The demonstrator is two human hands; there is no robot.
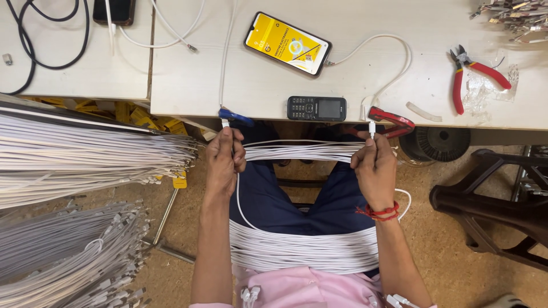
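My left hand [224, 159] and my right hand [374, 168] are both closed on the two ends of a thick bundle of white cables [302, 151] stretched between them below the table edge. A connector tip sticks up from each fist. More white cable strands [302, 251] lie draped across my lap in a wide band. A red thread bracelet circles my right wrist.
On the white table [365, 85] lie a smartphone with a yellow screen [287, 43], a small black keypad phone [317, 108], red-handled pliers [474, 74] and a blue clip [235, 118]. Large stacks of white cables [85, 154] fill the left. A black stool [491, 199] stands right.
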